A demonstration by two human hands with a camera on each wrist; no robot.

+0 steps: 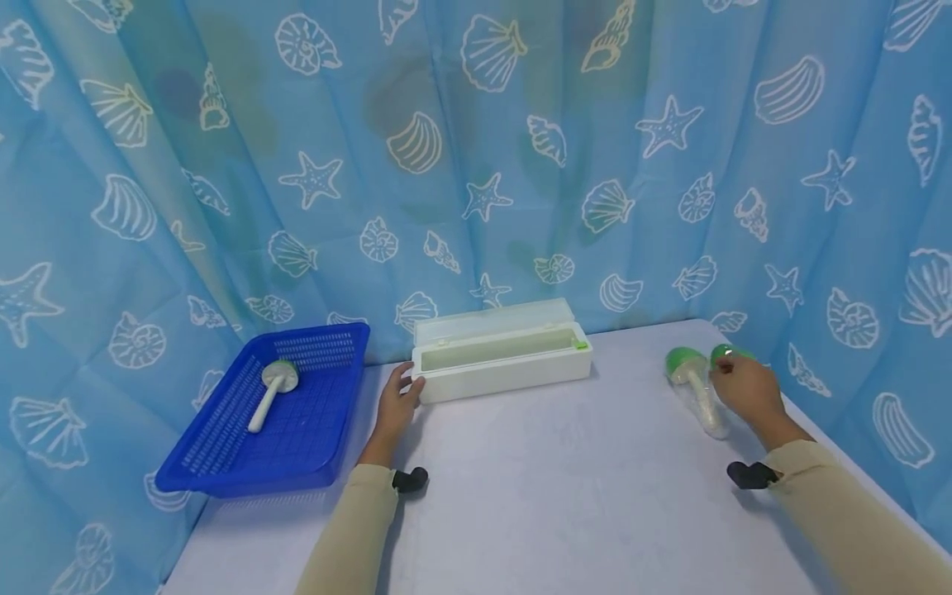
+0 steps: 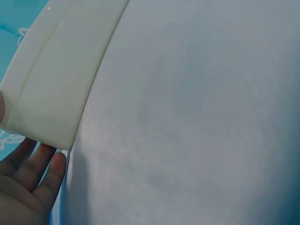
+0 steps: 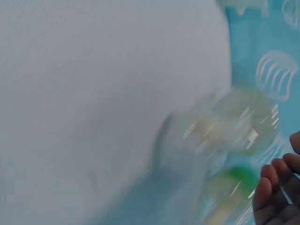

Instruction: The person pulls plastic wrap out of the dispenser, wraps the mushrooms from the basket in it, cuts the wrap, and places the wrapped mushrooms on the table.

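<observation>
In the head view my left hand (image 1: 397,405) grips the left end of a long white box (image 1: 506,376), whose translucent lid (image 1: 494,321) stands raised at the back. The left wrist view shows fingers (image 2: 40,164) against the box end, the thumb at its edge. At the table's far right my right hand (image 1: 744,388) is over a green-capped, mushroom-shaped thing (image 1: 721,353), covering most of it. Its fingers (image 3: 267,187) are loosely bent with a gap to the thumb. Just left lies a similar green-capped thing (image 1: 686,364) with a pale handle in clear plastic wrap.
A blue perforated basket (image 1: 297,463) stands at the left, holding another white-handled, green-capped thing (image 1: 279,376). A small green tab (image 1: 581,345) sits on the box's right rim. The white-covered table (image 1: 565,487) ends at a blue shell-patterned curtain (image 1: 476,165).
</observation>
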